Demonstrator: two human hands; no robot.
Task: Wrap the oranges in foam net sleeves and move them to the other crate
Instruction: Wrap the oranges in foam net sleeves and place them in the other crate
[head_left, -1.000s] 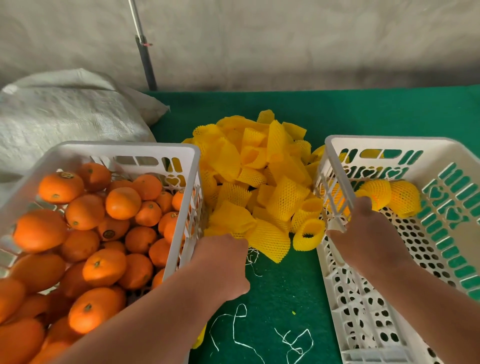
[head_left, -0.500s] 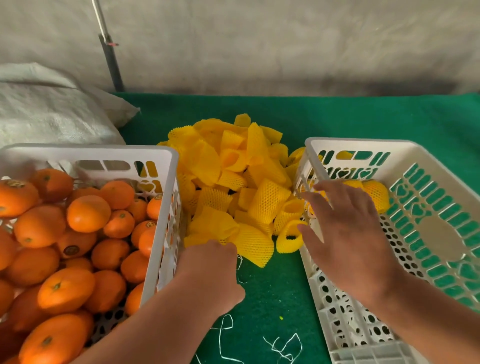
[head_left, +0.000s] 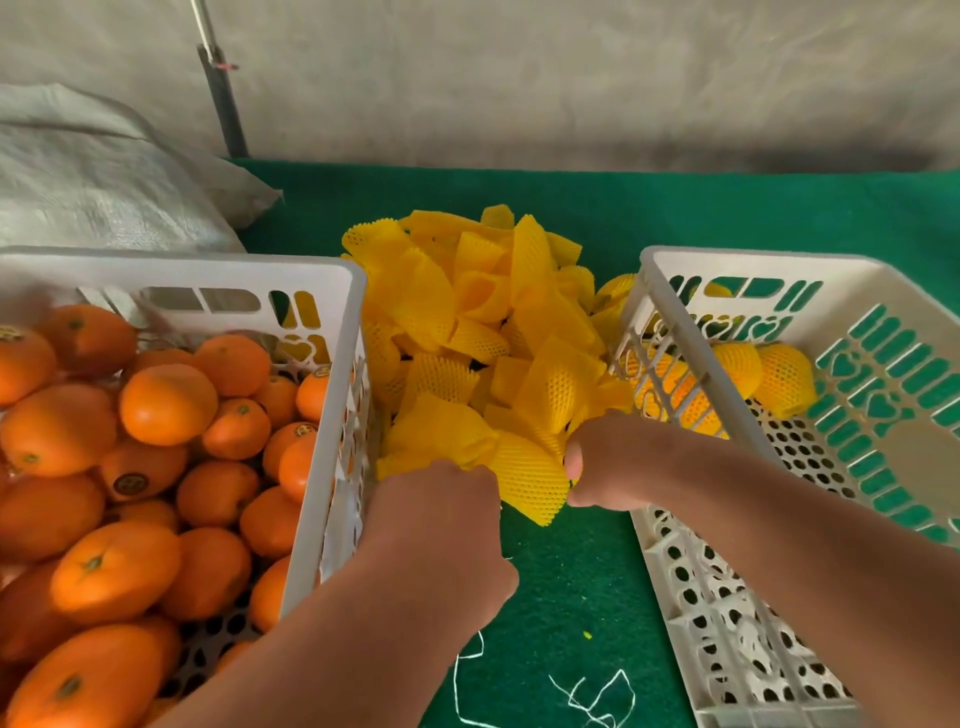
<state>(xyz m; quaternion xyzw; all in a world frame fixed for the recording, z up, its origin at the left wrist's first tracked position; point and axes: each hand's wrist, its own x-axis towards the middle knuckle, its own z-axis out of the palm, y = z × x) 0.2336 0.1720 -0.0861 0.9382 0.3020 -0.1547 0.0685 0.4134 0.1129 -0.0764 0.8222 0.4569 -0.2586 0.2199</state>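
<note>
A white crate (head_left: 208, 265) on the left is full of bare oranges (head_left: 166, 400). Between the crates lies a heap of yellow foam net sleeves (head_left: 498, 322). The white crate (head_left: 727, 260) on the right holds a few sleeved oranges (head_left: 784, 379) in its far corner. My right hand (head_left: 623, 462) pinches the right end of the nearest foam net sleeve (head_left: 530, 483) at the heap's front edge. My left hand (head_left: 436, 519) is curled at that sleeve's left end, its fingertips hidden behind the back of the hand.
Green cloth (head_left: 571, 587) covers the table, with loose white threads (head_left: 587, 696) near the front. A white woven sack (head_left: 93, 182) lies behind the left crate, beside a metal pole (head_left: 223, 104). A grey sheet hangs at the back.
My right hand left the right crate, where it was over the sleeved oranges, and moved left to the heap, taking hold of the nearest sleeve. My left hand stayed at the heap's front edge.
</note>
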